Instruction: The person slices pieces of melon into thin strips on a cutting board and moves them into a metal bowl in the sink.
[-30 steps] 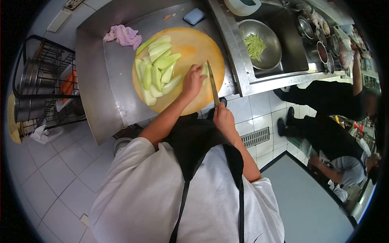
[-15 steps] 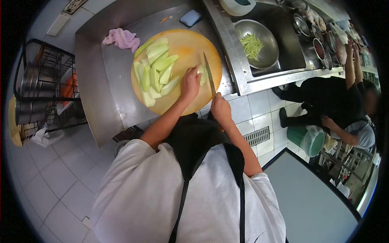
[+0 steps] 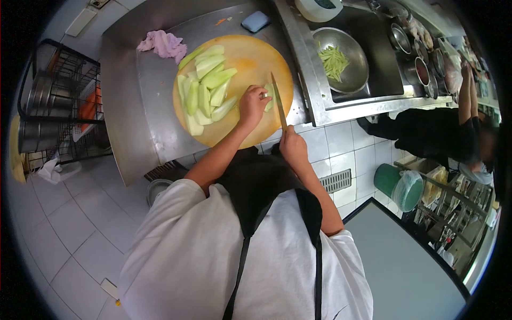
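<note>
My left hand (image 3: 253, 108) is curled, its fingertips holding a pale green vegetable piece (image 3: 269, 99) down on the round wooden chopping board (image 3: 250, 48). In my right hand (image 3: 293, 145) is the handle of a kitchen knife (image 3: 279, 98). Its long blade points away from me over the board, right beside the held piece. Several peeled green vegetable wedges (image 3: 205, 97) lie heaped on the left half of the board. My left fingers partly cover the held piece.
A metal bowl (image 3: 358, 66) with green vegetable strips (image 3: 334, 63) stands right of the board, by a sink. A pink cloth (image 3: 162, 45) and a blue sponge (image 3: 255, 22) lie on the steel counter (image 3: 120, 106). A wire rack (image 3: 61, 101) stands left; another person (image 3: 426, 128) works at right.
My left fingers have curled a little more and shifted slightly at the vegetable piece. The knife stays beside it. At right, the other person's lower hand has left the spot above the green bin.
</note>
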The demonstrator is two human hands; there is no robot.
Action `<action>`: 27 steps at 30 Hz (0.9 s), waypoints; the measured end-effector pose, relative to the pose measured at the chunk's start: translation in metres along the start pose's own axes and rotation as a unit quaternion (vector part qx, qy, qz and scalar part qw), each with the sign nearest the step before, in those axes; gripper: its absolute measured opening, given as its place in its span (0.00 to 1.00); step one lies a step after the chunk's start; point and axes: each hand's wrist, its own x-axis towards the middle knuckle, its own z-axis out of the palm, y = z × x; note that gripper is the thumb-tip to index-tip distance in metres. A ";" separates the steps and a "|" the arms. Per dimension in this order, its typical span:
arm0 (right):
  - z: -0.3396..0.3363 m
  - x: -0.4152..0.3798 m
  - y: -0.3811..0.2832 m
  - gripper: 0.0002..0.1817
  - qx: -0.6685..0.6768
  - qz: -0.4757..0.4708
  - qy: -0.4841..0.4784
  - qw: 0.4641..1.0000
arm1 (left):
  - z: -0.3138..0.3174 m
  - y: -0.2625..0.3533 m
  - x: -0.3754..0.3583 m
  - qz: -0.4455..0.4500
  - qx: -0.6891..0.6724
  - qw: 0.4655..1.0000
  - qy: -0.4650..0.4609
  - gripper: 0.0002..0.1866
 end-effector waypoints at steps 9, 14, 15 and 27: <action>-0.014 -0.009 0.014 0.08 -0.021 -0.027 -0.015 0.999 | 0.007 -0.004 -0.001 0.032 0.044 0.998 0.012 0.16; -0.020 -0.009 0.012 0.07 -0.023 -0.041 -0.025 0.999 | 0.005 -0.006 -0.001 0.026 0.058 0.998 -0.012 0.17; -0.019 -0.010 0.013 0.07 -0.023 -0.042 -0.025 0.999 | 0.004 -0.003 -0.001 0.015 0.051 0.998 -0.020 0.17; -0.006 0.038 0.018 0.06 -0.013 -0.053 -0.047 0.997 | 0.008 -0.008 -0.002 0.020 0.050 0.998 -0.012 0.16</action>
